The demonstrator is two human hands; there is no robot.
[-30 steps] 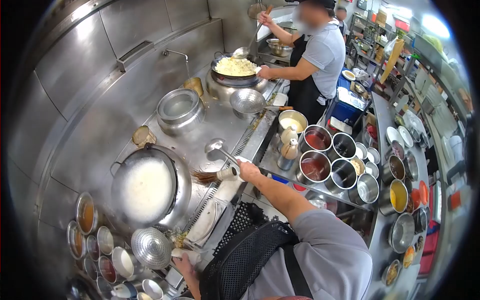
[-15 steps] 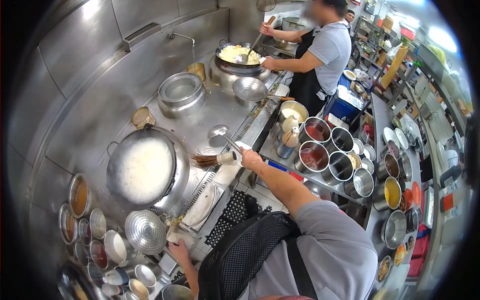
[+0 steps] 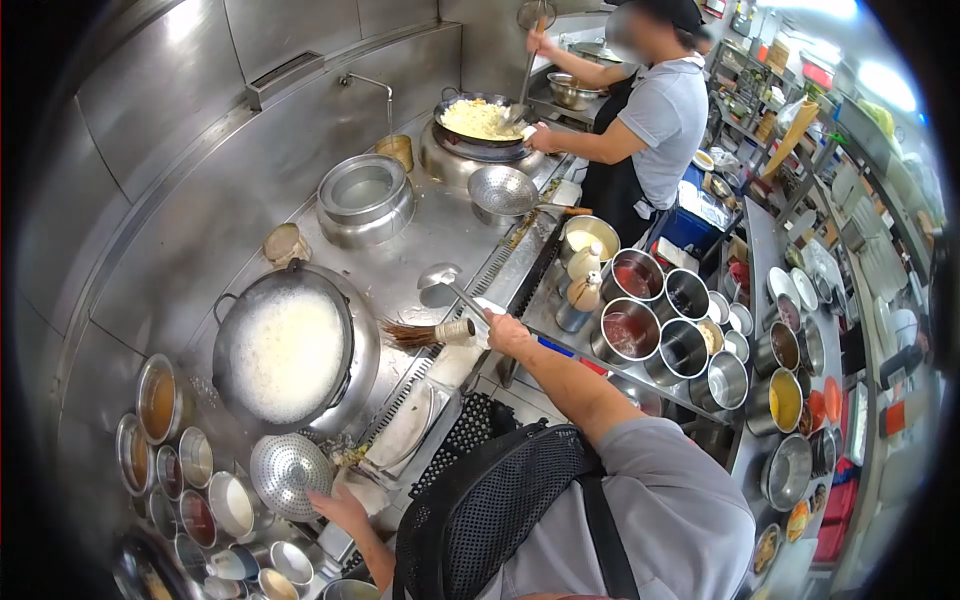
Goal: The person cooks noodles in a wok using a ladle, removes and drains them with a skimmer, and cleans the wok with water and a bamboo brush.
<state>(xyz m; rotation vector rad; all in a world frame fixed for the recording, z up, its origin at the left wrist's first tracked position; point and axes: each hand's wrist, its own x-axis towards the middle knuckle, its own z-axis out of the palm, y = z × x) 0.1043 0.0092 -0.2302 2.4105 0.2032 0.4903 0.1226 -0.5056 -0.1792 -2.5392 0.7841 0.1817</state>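
Note:
My right hand is closed around the handle of a ladle, whose bowl sits over the steel counter, beside a bristle brush. White cloth shows at the handle by my fingers. Lower down, my left hand is open, fingers stretched toward the edge of a perforated strainer; whether they touch it I cannot tell. A folded white cloth lies just beside this hand. A large wok full of white, foamy liquid stands on the burner ahead of me.
Steel pots of sauces stand at right, and seasoning containers crowd the lower left. A lidless steel pot sits behind the wok. A co-worker stirs yellow food in another wok under a tap.
My left hand has left the cloth, spread its fingers and moved up to the strainer's edge. My right hand and the ladle have barely moved. The co-worker's stirring tool has shifted right.

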